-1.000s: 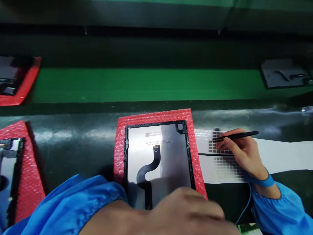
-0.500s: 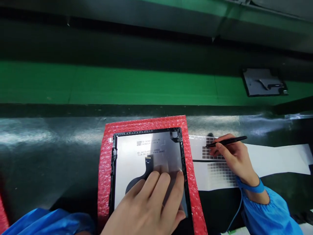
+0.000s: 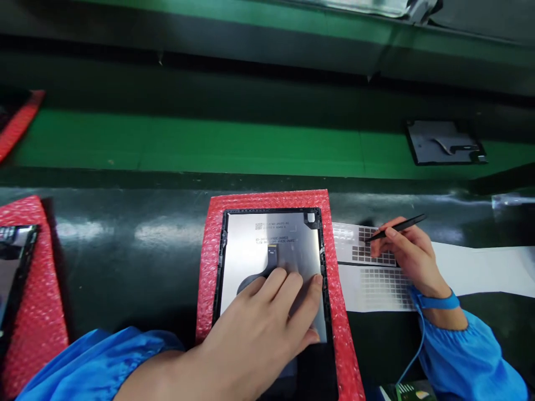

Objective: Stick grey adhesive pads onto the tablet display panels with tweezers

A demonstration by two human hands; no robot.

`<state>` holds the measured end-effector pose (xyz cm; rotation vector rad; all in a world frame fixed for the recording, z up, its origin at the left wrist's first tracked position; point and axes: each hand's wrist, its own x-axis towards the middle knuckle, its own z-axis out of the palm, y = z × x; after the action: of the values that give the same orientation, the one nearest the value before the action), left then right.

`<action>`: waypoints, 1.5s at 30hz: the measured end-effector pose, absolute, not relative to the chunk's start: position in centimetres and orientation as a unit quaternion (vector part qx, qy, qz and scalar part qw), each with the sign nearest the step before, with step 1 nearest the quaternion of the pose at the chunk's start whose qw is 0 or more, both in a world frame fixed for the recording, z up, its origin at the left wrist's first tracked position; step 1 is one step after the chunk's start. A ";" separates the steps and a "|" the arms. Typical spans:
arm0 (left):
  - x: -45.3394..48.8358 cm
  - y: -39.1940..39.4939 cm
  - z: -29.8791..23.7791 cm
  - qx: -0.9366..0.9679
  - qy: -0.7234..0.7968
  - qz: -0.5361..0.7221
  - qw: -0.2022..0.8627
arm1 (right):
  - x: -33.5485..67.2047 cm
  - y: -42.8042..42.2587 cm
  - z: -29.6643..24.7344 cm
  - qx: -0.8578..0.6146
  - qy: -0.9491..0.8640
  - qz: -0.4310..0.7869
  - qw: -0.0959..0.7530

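A silver tablet panel (image 3: 251,250) in a black frame lies back-up on a red bubble-wrap sheet (image 3: 213,245). A black flex cable (image 3: 271,259) curves down its middle. My left hand (image 3: 271,317) lies flat on the panel's lower half, fingers stretched out and pressing on it. My right hand (image 3: 407,256) pinches black tweezers (image 3: 397,227), their tip touching a white sheet of small dark square stickers (image 3: 368,253) just right of the panel. A blue wrist strap (image 3: 437,302) with a cord circles my right wrist.
A green conveyor belt (image 3: 251,145) runs across behind the dark glossy bench. A grey panel (image 3: 445,142) rides on it at the right. Another panel on red bubble wrap (image 3: 29,295) sits at the left edge. More red wrap (image 3: 19,120) shows far left on the belt.
My left hand came up from the near edge and settled flat on the panel. My right hand stayed at the sticker sheet with the tweezers. The view shifted sideways.
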<state>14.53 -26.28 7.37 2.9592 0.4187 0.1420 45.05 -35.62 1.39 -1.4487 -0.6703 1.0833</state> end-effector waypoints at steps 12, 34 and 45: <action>14.3 -28.5 7.8 0.991 0.109 0.051 0.066 | 36.7 -35.9 4.9 -0.536 -0.298 0.515 0.599; 15.0 -27.4 8.5 0.987 0.118 0.055 0.090 | 36.2 -34.6 4.6 -0.540 -0.293 0.534 0.581; 15.2 -27.0 8.6 0.989 0.108 0.064 0.083 | 36.1 -34.9 4.3 -0.539 -0.276 0.539 0.586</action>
<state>15.20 -26.95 8.63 2.9521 0.3218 0.1901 36.14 -34.86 4.30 -1.2563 -0.6437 1.2576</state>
